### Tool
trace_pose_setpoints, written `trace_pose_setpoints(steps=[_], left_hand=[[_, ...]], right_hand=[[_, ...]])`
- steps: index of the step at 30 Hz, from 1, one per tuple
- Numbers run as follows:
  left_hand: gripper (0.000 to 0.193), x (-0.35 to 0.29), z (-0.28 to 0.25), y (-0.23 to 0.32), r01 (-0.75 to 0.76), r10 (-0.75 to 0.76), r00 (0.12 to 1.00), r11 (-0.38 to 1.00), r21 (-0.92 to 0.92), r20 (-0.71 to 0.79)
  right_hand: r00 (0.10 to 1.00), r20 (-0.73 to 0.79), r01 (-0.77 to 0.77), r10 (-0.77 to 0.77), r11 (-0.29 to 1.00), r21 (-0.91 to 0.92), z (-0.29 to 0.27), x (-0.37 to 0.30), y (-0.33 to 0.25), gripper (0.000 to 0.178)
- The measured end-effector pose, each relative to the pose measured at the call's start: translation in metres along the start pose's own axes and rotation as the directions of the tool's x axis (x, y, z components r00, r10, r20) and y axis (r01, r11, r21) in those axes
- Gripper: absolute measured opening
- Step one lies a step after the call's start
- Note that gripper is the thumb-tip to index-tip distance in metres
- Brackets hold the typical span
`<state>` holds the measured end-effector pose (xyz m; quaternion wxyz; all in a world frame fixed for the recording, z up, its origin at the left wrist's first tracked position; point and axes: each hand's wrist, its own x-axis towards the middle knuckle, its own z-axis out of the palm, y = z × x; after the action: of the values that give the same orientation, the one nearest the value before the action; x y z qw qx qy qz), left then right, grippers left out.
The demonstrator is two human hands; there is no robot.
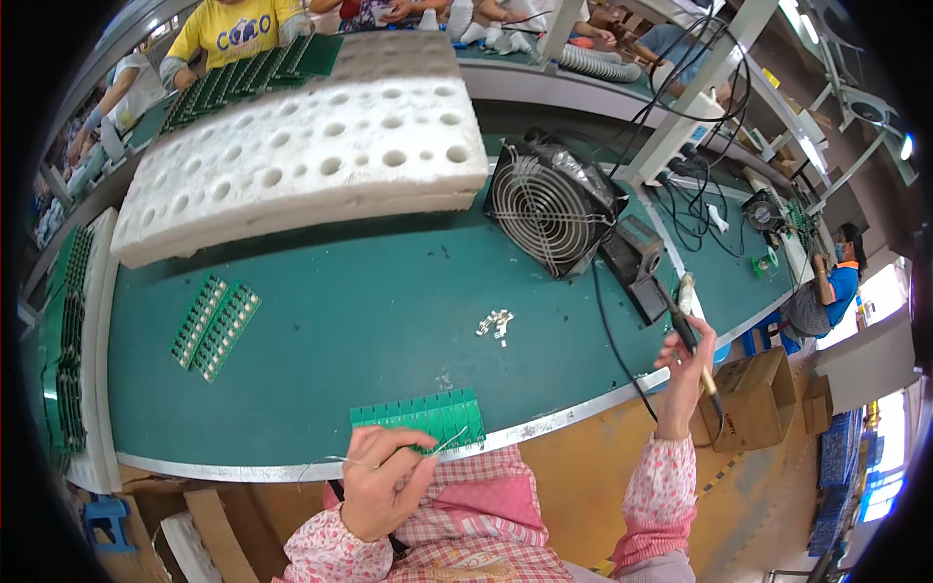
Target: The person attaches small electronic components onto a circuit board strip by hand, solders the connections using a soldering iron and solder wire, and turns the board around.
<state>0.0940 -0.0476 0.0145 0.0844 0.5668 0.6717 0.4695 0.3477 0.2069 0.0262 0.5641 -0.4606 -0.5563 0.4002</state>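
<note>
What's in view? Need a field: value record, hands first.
left hand: pinching thin wire, likely solder, over the green circuit-board panel
right hand: holding soldering iron, beside the black iron stand
panel position: near edge of the green work surface
loose parts: small white components, in a pile
left side: two populated board strips, side by side
back: black fan with round wire guard; white foam block with holes, green boards on it
</note>
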Motion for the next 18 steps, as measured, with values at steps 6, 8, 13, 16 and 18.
trace_pose_setpoints(steps=[6, 8, 13, 16, 18], left_hand=[[0.016, -0.002, 0.016, 0.000, -0.093, 0.092, 0.990, 0.996, 0.001, 0.108], [0.018, -0.001, 0.022, 0.003, -0.084, 0.085, 0.990, 0.996, -0.017, 0.112], [0.022, -0.001, 0.026, 0.005, -0.087, 0.086, 0.988, 0.996, 0.002, 0.129], [0.017, -0.003, 0.024, 0.003, -0.068, 0.059, 0.982, 0.997, 0.042, 0.179], [0.017, -0.003, 0.026, 0.002, -0.082, 0.076, 0.984, 0.996, 0.026, 0.161]], right_hand=[[0.957, 0.274, 0.144, -0.097, 0.977, -0.157, 0.003, -0.090, -0.003, 0.028], [0.959, 0.277, 0.092, -0.068, 0.993, -0.078, 0.004, -0.119, -0.003, 0.024], [0.900, 0.435, -0.050, -0.004, 0.992, 0.113, 0.007, -0.150, -0.002, 0.019], [0.854, 0.520, -0.109, 0.024, 0.985, 0.132, 0.008, -0.154, 0.003, 0.018], [0.841, 0.540, -0.130, 0.031, 0.981, 0.146, 0.010, -0.154, 0.002, 0.019]])
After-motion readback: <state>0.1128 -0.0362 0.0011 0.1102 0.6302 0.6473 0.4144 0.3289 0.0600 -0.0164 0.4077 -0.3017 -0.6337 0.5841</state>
